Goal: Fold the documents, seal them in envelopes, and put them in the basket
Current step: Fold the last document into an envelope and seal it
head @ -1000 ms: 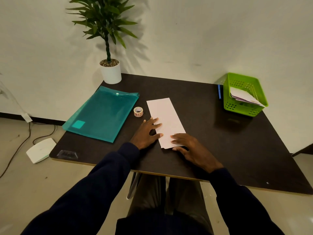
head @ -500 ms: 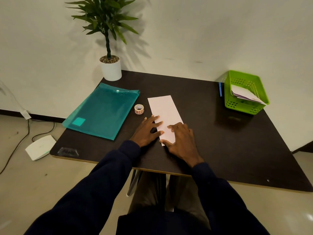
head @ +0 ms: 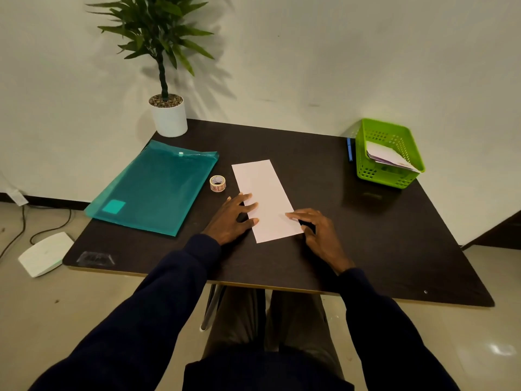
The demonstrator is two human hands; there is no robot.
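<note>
A teal plastic folder (head: 158, 190) with a snap button lies flat on the dark counter (head: 366, 235), just left of the fingers (head: 249, 206). Beyond it, up and left of the fingers, a leafy plant (head: 158, 32) stands in a white pot (head: 169, 119) at the counter's back corner. A blue pen (head: 350, 149) lies far to their right. A white device (head: 45, 256) sits on the floor (head: 84, 306), well down-left.

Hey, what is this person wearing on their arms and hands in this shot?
Both arms are in long, plain dark navy sleeves. The left sleeve and right sleeve end at the wrists. The left hand and right hand are bare, with no gloves, and no ring or watch shows.
</note>
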